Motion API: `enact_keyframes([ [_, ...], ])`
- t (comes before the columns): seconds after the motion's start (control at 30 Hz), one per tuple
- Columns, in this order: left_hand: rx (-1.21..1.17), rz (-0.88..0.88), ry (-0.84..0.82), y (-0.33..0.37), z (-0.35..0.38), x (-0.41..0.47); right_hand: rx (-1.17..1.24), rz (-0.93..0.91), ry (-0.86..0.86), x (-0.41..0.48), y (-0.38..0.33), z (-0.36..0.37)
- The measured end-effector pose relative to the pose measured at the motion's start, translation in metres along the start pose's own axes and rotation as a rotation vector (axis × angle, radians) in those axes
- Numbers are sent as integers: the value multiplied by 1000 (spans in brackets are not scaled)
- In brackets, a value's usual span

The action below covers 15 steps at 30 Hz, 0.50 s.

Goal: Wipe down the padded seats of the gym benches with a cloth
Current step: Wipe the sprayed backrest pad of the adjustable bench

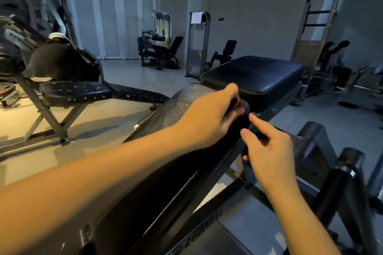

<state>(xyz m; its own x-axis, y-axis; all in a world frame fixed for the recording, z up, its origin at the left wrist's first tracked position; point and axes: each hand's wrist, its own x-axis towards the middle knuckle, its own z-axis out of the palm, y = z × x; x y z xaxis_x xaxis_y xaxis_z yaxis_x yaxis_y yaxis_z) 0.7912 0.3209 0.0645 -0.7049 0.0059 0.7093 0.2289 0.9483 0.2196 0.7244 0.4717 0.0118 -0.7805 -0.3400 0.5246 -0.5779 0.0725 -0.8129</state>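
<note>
The left grip (211, 116) reaches across the sloped back pad (182, 107) of the gym bench. Its fingers are curled round a small dark thing (241, 107) at the gap where that pad meets the black seat pad (255, 74). It may be a bunched cloth or a knob on the bench; the blur does not let me tell, and no other cloth shows. The right grip (271, 151) holds nothing that I can see. Its forefinger is straight and points toward the same gap, the thumb is out, and the other fingers are loosely bent over the frame rail (271, 109).

The likeliest trouble, I judge, is at that gap. Fingers pushed between the two pads or against the rail could get nipped if a pad shifts under pressure. If the dark thing is a cloth, a corner could snag in the joint. The room is dim (the black vinyl hides streaks), so patches of the seat pad could be missed. The seat pad is the farther of the two, and leaning out to it across the slope could put weight on the forearm and slide it down the pad.

The seat pad's rounded near edge sits just beyond the left knuckles, and its top is unobstructed for a sweep. To the right, two foam rollers (350, 163) stand near the right forearm and cramp that side. To the left, open floor (128, 74) lies between this bench and a neighbouring bench (83, 91), well apart.
</note>
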Motion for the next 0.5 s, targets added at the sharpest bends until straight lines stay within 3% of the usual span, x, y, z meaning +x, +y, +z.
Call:
enact_keyframes([
  [0.1,13,-45,-40,-28,-12,-33,37,4,32,1,3,2],
  [0.2,204,-337,-8,-94,-28,-11,34,4,23,-1,3,3],
  [0.3,224,-555,27,-123,-31,32,16,3,23,-5,2,5],
  [0.37,202,-516,49,-108,-22,49,1,-7,19,-5,2,6],
  [0.5,94,-176,36,-29,-2,20,3,0,37,-4,2,6],
])
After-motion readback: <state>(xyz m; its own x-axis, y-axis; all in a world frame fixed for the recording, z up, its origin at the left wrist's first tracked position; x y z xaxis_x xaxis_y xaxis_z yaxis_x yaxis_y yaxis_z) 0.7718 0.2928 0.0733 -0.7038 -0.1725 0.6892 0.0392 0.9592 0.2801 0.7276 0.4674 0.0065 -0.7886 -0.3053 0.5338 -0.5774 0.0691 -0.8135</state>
